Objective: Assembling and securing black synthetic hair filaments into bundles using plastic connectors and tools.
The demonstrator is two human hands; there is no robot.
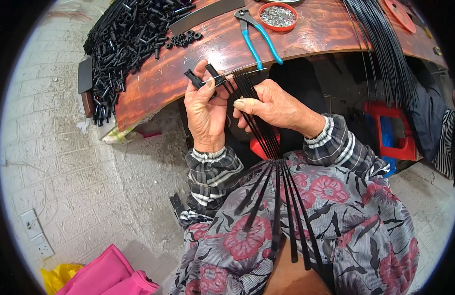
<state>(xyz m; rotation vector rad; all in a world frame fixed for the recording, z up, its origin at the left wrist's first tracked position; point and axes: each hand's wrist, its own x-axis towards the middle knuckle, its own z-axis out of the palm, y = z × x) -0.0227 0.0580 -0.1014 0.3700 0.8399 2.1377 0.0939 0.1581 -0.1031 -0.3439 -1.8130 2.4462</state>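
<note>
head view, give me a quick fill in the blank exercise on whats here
The hand gripping the thin black rods is the person's ____ one.
The blue-handled tool near the red dish is a pair of ____.
The heap of black parts lies toward the table's ____ end.
The cloth at lower left is ____.

Missing words: right; pliers; left; pink

black rods (275, 158) partly hidden; pink cloth (107, 273) cropped
</note>
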